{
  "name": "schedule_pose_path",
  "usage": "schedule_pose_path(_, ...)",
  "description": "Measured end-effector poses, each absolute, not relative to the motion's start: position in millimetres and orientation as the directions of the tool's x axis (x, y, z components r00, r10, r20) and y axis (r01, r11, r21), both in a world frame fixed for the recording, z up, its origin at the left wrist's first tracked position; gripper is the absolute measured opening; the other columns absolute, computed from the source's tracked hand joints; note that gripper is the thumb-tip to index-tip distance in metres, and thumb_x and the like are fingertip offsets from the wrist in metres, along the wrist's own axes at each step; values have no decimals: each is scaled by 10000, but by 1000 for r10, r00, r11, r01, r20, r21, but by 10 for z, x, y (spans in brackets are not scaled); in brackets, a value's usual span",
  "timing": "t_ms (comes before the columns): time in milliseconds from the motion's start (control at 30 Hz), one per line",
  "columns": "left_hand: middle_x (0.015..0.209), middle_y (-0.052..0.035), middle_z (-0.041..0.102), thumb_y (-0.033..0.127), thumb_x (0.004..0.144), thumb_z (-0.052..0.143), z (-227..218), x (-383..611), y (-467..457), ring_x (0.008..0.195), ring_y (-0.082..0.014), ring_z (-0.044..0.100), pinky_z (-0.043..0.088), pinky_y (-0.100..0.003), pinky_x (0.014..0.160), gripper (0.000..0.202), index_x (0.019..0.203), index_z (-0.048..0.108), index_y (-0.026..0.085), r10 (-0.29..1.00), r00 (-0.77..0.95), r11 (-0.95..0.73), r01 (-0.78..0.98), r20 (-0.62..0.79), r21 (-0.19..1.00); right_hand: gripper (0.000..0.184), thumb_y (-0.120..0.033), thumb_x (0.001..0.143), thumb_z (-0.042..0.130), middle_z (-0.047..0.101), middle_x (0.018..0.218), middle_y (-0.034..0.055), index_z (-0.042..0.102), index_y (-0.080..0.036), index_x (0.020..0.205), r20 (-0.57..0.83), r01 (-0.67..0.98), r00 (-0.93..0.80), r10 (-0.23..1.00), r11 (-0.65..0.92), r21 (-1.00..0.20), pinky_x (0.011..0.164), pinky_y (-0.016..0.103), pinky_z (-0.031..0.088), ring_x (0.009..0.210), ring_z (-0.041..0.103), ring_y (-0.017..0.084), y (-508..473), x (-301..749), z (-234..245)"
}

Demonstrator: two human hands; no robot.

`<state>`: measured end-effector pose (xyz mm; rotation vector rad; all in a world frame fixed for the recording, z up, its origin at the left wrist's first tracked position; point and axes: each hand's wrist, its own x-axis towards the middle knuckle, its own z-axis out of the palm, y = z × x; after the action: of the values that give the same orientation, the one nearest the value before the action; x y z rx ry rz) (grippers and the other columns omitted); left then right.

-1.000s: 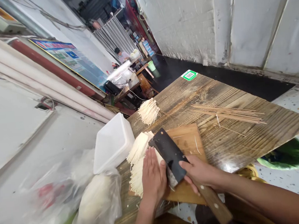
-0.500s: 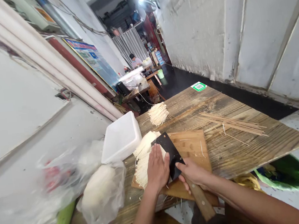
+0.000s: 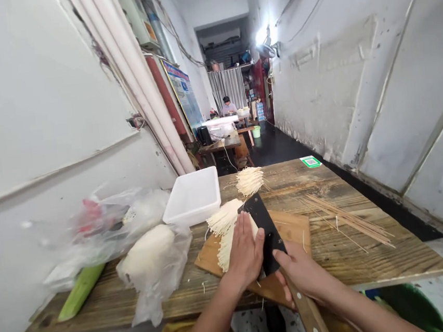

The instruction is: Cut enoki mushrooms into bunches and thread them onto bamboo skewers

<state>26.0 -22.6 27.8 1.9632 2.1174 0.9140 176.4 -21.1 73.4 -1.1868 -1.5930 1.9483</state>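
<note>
My left hand lies flat, fingers stretched together, on a pile of pale thin strips, pressing it against the wooden cutting board. The exact kind of food I cannot tell. My right hand is wrapped round the wooden handle of a cleaver. Its dark broad blade stands tilted beside my left thumb and fingers, at the right side of the pile. The cutting edge is hidden. Another bundle of pale strips, with thin sticks poking out, rests beyond the board.
A white plastic tub stands left of the board. Further left are a plastic bag with pale food and a green stalk. Bamboo skewers lie right on the wooden table. A person sits far back.
My view has levelled and turned, so the scene appears shifted. Both hands keep their places: the left flat on the strips, the right round the cleaver, its blade still beside the left hand.
</note>
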Motion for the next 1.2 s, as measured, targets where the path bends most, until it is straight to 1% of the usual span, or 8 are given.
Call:
schedule_pose_path(333, 1549, -152, 172, 452, 963, 191, 141, 451, -186, 1431, -212, 114, 200, -431, 1172, 641, 1472, 190, 63, 913, -212, -61, 775, 349, 629, 242, -470, 852, 394, 473, 462, -80, 330, -237, 852, -283, 366, -571, 771, -69, -928, 325, 238, 360, 320, 500, 143, -224, 1848, 720)
schedule_pose_path(533, 1558, -155, 166, 455, 961, 159, 158, 574, -153, 1438, -203, 104, 168, -423, 1182, 642, 1476, 172, 71, 885, -232, -111, 736, 404, 667, 294, -525, 849, 383, 467, 480, -86, 320, -238, 854, -297, 390, -569, 767, -66, -918, 336, 240, 392, 335, 518, 140, -234, 1948, 744)
schedule_pose_path(700, 1542, -200, 194, 492, 947, 223, 645, 602, -164, 1441, -247, 103, 175, -460, 1175, 692, 1453, 211, 20, 891, -118, -160, 824, 439, 544, 338, -574, 847, 385, 490, 528, -76, 342, -241, 806, -281, 300, -547, 788, -129, -945, 341, 258, 446, 331, 519, 126, -264, 2122, 913)
schedule_pose_path(800, 1541, -185, 216, 508, 939, 244, 1109, 570, -172, 1441, -247, 115, 187, -459, 1170, 688, 1452, 222, 50, 855, -74, -194, 872, 513, 449, 358, -573, 832, 472, 499, 489, -81, 385, -232, 764, -195, 165, -534, 823, -125, -978, 322, 239, 429, 305, 497, 116, -269, 2156, 1161)
schedule_pose_path(933, 1547, -182, 202, 527, 927, 269, 1594, 394, -58, 1442, -245, 120, 144, -411, 1179, 726, 1446, 222, 22, 851, -33, -158, 935, 524, 316, 330, -505, 839, 508, 495, 432, -76, 422, -214, 706, -89, 11, -557, 826, -100, -995, 316, 217, 392, 297, 469, 105, -116, 1967, 1450)
schedule_pose_path(1033, 1540, -181, 231, 522, 930, 247, 1563, 154, 157, 1439, -251, 144, 127, -406, 1176, 718, 1439, 242, 16, 875, -83, -57, 960, 476, 274, 244, -422, 857, 493, 479, 472, -92, 436, -213, 744, -140, -22, -575, 806, -187, -982, 344, 219, 413, 328, 448, 89, 116, 1700, 1415)
schedule_pose_path(1100, 1541, -183, 224, 523, 931, 242, 1346, -18, 320, 1438, -258, 151, 135, -409, 1169, 712, 1437, 250, 22, 921, -126, 18, 959, 367, 282, 227, -390, 907, 456, 468, 499, -89, 488, -191, 802, -198, 13, -592, 781, -236, -972, 362, 208, 403, 353, 440, 78, 267, 1534, 1272)
schedule_pose_path(1200, 1486, -215, 335, 484, 939, 266, 906, -247, 540, 1403, -287, 266, 222, -429, 1136, 660, 1394, 336, 12, 948, -137, 55, 960, 288, 273, 267, -389, 936, 495, 599, 780, -14, 563, -147, 1026, -274, 77, -593, 757, -286, -955, 513, 230, 484, 560, 552, 81, 447, 1347, 994)
